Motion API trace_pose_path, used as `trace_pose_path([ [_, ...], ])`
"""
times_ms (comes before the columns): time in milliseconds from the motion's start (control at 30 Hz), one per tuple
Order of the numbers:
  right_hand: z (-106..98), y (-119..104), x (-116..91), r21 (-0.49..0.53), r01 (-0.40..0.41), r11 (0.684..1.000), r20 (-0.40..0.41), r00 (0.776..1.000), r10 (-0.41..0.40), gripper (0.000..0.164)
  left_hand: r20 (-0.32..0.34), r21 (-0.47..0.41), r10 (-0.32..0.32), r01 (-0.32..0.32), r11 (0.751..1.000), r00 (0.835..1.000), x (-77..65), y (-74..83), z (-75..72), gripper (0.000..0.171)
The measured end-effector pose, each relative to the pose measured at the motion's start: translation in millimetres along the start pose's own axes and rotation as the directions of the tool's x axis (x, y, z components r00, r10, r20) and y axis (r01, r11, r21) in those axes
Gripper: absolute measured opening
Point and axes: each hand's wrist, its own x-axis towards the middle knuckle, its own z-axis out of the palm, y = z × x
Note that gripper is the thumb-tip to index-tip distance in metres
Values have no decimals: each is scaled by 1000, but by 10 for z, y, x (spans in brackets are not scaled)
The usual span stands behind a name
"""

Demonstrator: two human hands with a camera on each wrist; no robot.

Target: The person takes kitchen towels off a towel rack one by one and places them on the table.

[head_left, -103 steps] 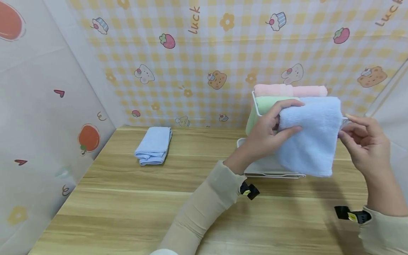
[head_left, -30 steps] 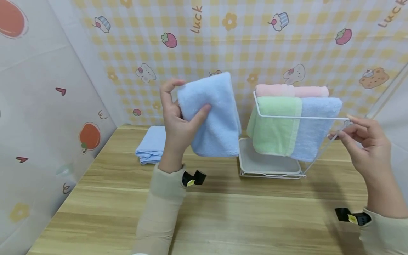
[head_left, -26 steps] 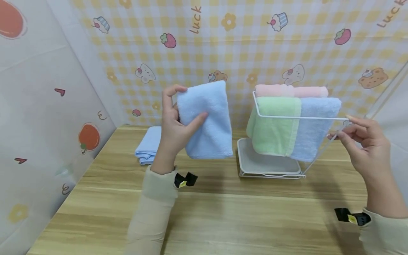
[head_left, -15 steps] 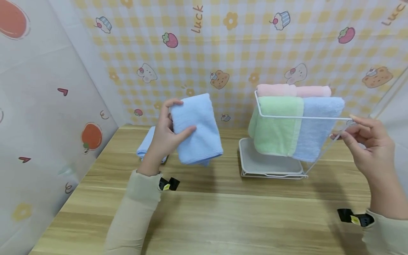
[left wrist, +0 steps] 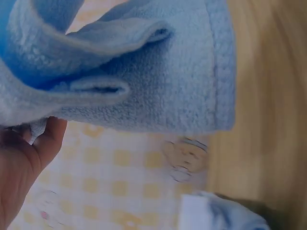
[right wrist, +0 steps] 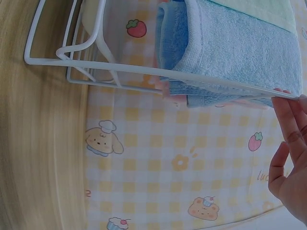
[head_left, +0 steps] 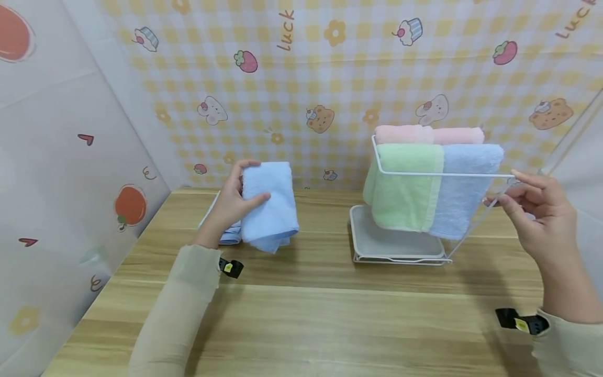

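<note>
Blue towel moves farther left of the wire rack, long axis near upright, pinched by the nearer left hand; right hand pinches the rack's corner.

The worktop has a pale wood grain with long light and dark bands. Behind it there is a yellow-and-white checked backdrop, printed with strawberries, bears and the word "luck". At the left, a white side sheet shows red hearts.
</note>
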Motion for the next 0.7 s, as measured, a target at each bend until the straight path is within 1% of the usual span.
trace_pose_path([
  [100, -5, 5, 0, 5, 0, 1000, 0, 1000, 0, 40, 15, 8, -52, 52, 999, 999, 85, -162, -20, 67],
  [200, -6, 9, 2, 30, 4, 1000, 5, 1000, -4, 40, 28, 18, -118, 118, 993, 993, 161, -330, -40, 66],
  [300, -1, -3, -3, 23, -5, 1000, 1, 1000, 5, 40, 52, 33, -193, 192, 981, 980, 225, -475, -56, 67],
  [400, 6, -21, -11, 8, -17, 1000, -1, 1000, 17, 40, 74, 48, -247, 244, 969, 966, 269, -581, -66, 70],
  [467, 8, -26, -12, 13, -21, 1000, -3, 1000, 21, 40, 78, 58, -266, 262, 963, 961, 300, -633, -69, 71],
  [567, 6, -29, -7, 8, -19, 1000, -1, 1000, 19, 40, 72, 66, -274, 269, 961, 959, 348, -714, -69, 71],
  [700, 6, -19, 0, 34, -9, 999, 7, 1000, 9, 41, 59, 76, -259, 255, 964, 964, 395, -836, -55, 70],
])
